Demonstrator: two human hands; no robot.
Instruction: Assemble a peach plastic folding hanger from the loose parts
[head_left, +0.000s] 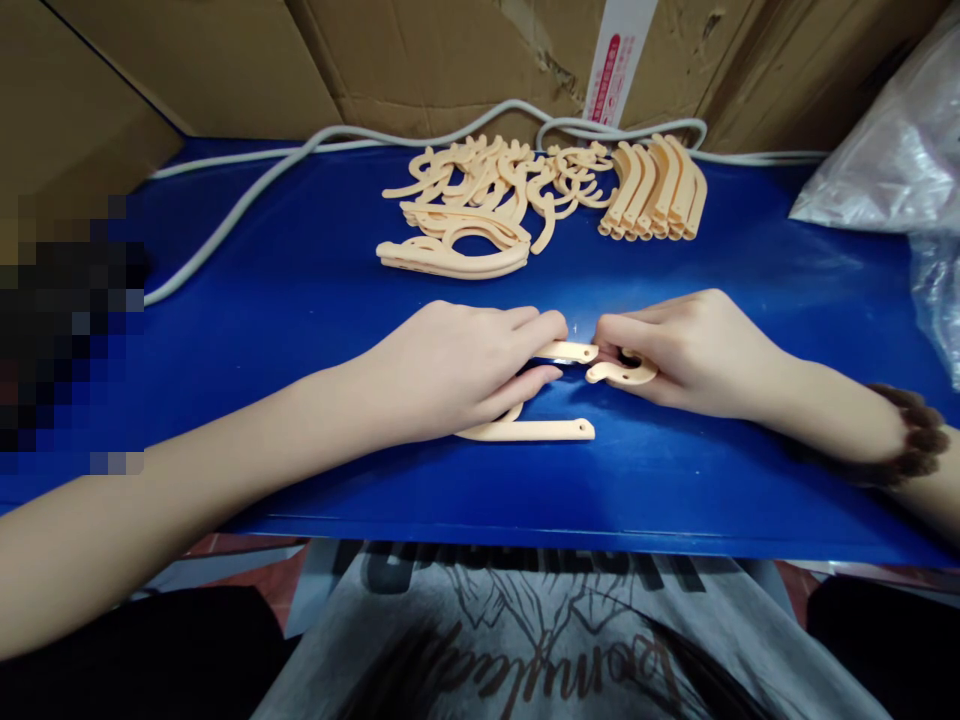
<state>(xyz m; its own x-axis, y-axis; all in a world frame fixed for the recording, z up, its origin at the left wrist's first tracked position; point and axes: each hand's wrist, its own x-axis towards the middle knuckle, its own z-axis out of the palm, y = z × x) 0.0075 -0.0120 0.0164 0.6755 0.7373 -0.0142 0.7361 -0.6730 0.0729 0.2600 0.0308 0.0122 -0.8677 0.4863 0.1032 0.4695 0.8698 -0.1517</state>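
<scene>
Gripping two hands (457,365) (694,350), three pieces (536,430)

**Both hands low and close, fingertips nearly meeting**

The left hand (457,365) lies palm down, knuckles up, its fingers stretched toward the right and curled slightly at the tips; the thumb sits beneath the forefinger, pinched toward it; its bare forearm runs back to the lower left, long and nearly straight. The right hand (690,350) mirrors it, palm down, fingers bent inward and bunched toward the left hand; forefinger and thumb are closed together at the tip; the wrist is flat, the forearm trailing off to the lower right, with a dark band around it. The two sets of fingertips sit just beside each other, not quite touching.
</scene>
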